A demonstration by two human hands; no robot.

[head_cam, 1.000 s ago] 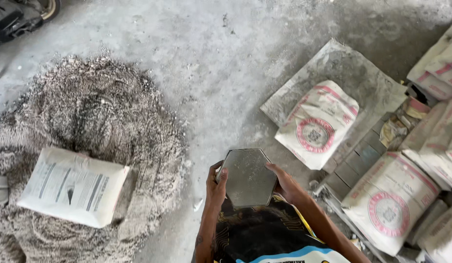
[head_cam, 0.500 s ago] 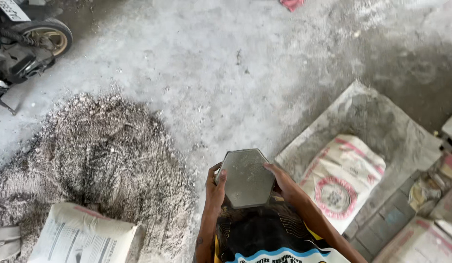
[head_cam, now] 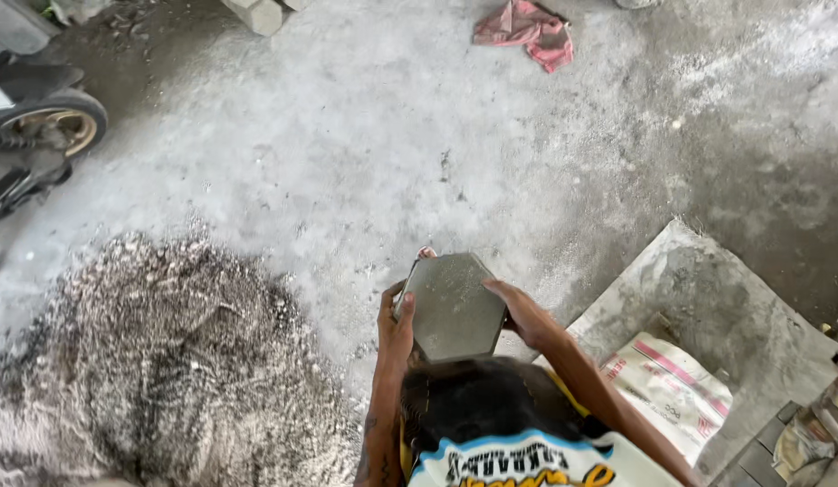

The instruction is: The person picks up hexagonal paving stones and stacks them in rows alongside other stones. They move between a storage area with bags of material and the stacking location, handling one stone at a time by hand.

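Gripping hexagonal paving block (head_cam: 452, 307) with both hands.

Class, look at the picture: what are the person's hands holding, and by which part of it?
A grey hexagonal block, gripped by its opposite side edges: the left hand on its left edge, the right hand on its right edge.

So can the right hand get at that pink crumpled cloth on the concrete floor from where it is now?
Probably not. The right hand is gripping the grey hexagonal concrete block together with the left hand, and the pink crumpled cloth lies far off across open concrete floor, well beyond arm's reach.
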